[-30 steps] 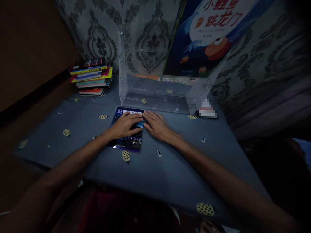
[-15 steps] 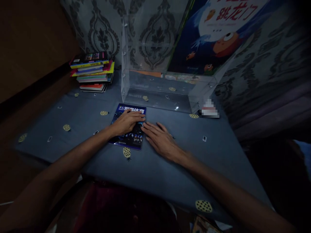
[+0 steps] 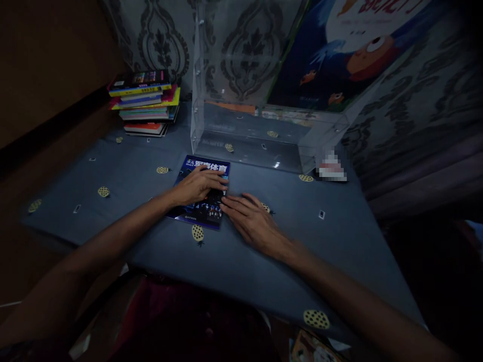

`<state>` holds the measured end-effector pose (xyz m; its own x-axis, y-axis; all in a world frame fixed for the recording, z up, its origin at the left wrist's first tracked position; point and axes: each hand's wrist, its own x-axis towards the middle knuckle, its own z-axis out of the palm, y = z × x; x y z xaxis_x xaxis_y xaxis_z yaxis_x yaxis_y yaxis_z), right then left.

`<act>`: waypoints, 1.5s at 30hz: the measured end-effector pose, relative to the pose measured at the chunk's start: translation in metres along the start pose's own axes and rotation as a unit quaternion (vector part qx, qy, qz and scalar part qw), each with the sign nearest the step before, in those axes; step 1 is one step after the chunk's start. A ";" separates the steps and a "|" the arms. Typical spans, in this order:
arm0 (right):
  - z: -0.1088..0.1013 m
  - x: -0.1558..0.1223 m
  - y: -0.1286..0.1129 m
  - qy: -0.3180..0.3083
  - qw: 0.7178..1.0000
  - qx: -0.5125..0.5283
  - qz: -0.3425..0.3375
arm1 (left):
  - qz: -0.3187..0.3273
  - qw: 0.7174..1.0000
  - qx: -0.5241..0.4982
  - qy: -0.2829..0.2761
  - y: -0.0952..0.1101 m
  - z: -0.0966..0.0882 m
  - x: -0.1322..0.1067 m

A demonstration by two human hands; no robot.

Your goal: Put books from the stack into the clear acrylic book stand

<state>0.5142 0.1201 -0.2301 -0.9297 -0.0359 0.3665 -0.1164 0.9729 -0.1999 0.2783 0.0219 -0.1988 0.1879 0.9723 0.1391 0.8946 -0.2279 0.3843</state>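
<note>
A dark blue magazine (image 3: pixel 192 216) with white Chinese lettering along its top lies flat on the cloth-covered table. My left hand (image 3: pixel 198 186) rests on its cover, fingers stretched toward the right edge, hiding the middle of the picture. Beside that right edge is my right hand (image 3: pixel 256 221), palm down and fingers extended, its fingertips at the magazine's border. Both hands are open and grip nothing.
A clear acrylic rack (image 3: pixel 251 153) stands behind the magazine, with a large picture book (image 3: pixel 320 65) leaning in it. At the back left rises a stack of books (image 3: pixel 145 103). A blurred-out object (image 3: pixel 332 168) sits right of the rack. The grey-blue tablecloth (image 3: pixel 124 221) has pineapple prints.
The view has shifted slightly. My left hand stays on the magazine with its fingers a little more raised and bent. My right hand has slid slightly down along the right edge.
</note>
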 end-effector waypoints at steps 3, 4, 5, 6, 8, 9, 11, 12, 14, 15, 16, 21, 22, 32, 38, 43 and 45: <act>-0.001 0.001 -0.004 0.009 1.000 -0.006 -0.001 | 0.005 1.000 0.024 0.004 0.006 -0.001 -0.001; -0.003 0.001 -0.007 0.013 1.000 -0.005 -0.004 | 0.006 0.999 0.032 0.004 0.008 -0.001 -0.001; -0.005 0.001 -0.010 0.016 1.000 0.000 -0.007 | 0.005 0.999 0.037 0.002 0.010 -0.002 -0.002; -0.008 0.002 -0.014 0.020 1.000 0.007 -0.012 | 0.003 0.999 0.040 -0.002 0.012 -0.002 -0.003; -0.012 0.002 -0.021 0.031 0.999 0.025 -0.028 | -0.003 0.999 0.035 -0.017 0.013 -0.004 -0.006; -0.014 0.002 -0.024 0.038 0.998 0.032 -0.036 | -0.005 0.999 0.028 -0.024 0.013 -0.005 -0.008; -0.015 0.003 -0.028 0.051 0.997 0.039 -0.049 | -0.002 0.999 0.010 -0.033 0.013 -0.006 -0.012; -0.015 0.003 -0.029 0.054 0.996 0.040 -0.051 | 0.004 0.999 0.001 -0.037 0.012 -0.006 -0.015; -0.014 0.003 -0.029 0.054 0.997 0.037 -0.049 | 0.021 0.999 -0.009 -0.039 0.012 -0.005 -0.019; -0.013 0.003 -0.028 0.056 0.997 0.033 -0.049 | 0.029 0.999 -0.010 -0.037 0.013 -0.004 -0.020; -0.012 0.003 -0.028 0.059 0.997 0.028 -0.048 | 0.034 0.999 -0.006 -0.034 0.014 -0.004 -0.021; -0.012 0.005 -0.031 0.073 0.996 0.008 -0.050 | 0.037 0.999 0.027 -0.030 0.021 -0.002 -0.021; -0.012 0.006 -0.032 0.070 0.996 0.006 -0.047 | 0.036 0.998 0.027 -0.031 0.022 -0.002 -0.021; -0.010 0.009 -0.037 0.094 0.995 -0.027 -0.029 | 0.035 0.999 -0.007 -0.032 0.033 -0.003 -0.039; -0.010 0.008 -0.032 0.114 0.992 -0.005 -0.046 | 0.025 0.999 -0.011 -0.027 0.034 -0.002 -0.037; -0.011 0.006 -0.030 0.115 0.992 0.012 -0.046 | 0.039 0.999 -0.022 -0.015 0.040 0.000 -0.046; -0.011 0.005 -0.029 0.113 0.992 0.017 -0.052 | 0.045 0.999 -0.020 -0.010 0.045 0.000 -0.051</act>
<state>0.5163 0.0936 -0.2124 -0.8105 -0.0791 0.5803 -0.2221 0.9583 -0.1796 0.3090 -0.0376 -0.1890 0.2754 0.9485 0.1566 0.8567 -0.3160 0.4076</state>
